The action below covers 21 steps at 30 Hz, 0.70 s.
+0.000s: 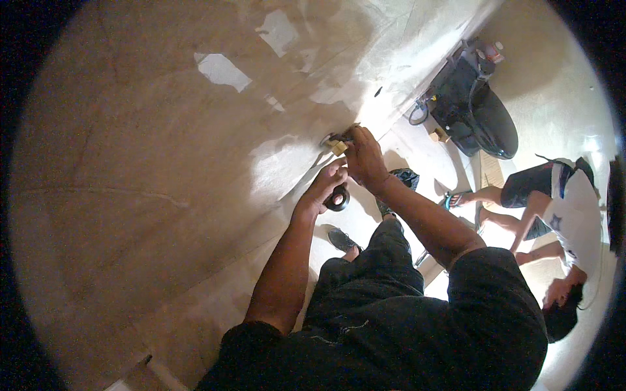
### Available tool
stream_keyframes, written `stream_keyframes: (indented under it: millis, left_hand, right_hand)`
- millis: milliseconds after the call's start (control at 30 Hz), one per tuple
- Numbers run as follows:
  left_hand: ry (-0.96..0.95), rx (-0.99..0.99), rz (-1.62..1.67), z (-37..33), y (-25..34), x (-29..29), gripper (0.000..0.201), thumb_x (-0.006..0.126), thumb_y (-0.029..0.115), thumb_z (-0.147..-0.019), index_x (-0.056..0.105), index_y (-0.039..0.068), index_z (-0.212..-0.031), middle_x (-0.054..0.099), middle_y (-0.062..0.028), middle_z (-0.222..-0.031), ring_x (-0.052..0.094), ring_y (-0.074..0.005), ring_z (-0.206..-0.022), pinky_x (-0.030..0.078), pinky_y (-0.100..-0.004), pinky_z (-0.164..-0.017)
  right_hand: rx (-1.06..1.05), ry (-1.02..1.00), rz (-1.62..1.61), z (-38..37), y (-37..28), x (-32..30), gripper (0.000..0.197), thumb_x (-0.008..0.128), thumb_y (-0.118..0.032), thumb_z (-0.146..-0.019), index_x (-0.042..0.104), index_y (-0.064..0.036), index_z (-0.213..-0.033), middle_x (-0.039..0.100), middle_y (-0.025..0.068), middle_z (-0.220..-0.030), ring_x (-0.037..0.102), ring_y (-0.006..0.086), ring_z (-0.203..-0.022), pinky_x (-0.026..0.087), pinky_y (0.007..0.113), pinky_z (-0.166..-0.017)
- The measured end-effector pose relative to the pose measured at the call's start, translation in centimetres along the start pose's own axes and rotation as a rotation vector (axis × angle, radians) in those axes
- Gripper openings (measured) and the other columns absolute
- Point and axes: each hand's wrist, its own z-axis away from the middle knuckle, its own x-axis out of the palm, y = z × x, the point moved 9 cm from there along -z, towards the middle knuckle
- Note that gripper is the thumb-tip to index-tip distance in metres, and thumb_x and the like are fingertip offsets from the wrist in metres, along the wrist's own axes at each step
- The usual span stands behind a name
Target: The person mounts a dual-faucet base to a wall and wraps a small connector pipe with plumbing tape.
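Observation:
A brass-coloured pipe fitting (338, 147) sticks out from the wall, with a small round metal plate behind it. My right hand (366, 159) is closed at the fitting, its fingers curled over the dark part at its right side. What lies under those fingertips is hidden. Just below, my left hand (325, 186) is closed around a black ring-shaped roll (337, 199), which looks like tape. A finger shows through the ring's middle. The left fingertips come close to the right hand under the fitting.
A black toilet (486, 107) stands against the wall at the far right, with a hose (418, 113) beside it. Another person in a white shirt (577, 212) is bent over at the right. The brown wall (143, 150) has pale patches (223, 71).

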Motion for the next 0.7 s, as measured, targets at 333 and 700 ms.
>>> stream_keyframes:
  millis: [333,700]
  left_hand:
    - [-0.078,-0.096,0.321,-0.6,-8.8,-6.9,0.073,0.082,0.038,-0.073,0.053,0.012,-0.135,0.062,-0.0027,-0.121,0.060,-0.0154,-0.106,0.052,-0.0304,-0.088]
    - [-0.040,-0.377,-0.384,7.9,3.1,1.6,0.042,0.065,0.034,-0.094,0.064,0.005,-0.123,0.065,0.0003,-0.088,0.053,-0.0075,-0.074,0.043,-0.0213,-0.068]
  right_hand:
    - [0.476,-0.298,-0.369,6.7,1.1,9.1,0.021,0.052,-0.019,-0.091,0.058,0.0004,-0.095,0.062,0.0236,-0.090,0.061,0.0408,-0.087,0.046,0.049,-0.084]
    - [0.634,-0.031,-0.263,10.2,-1.2,-6.5,0.016,0.052,-0.016,-0.100,0.060,-0.0022,-0.099,0.054,0.0025,-0.067,0.052,0.0129,-0.060,0.042,0.030,-0.054]
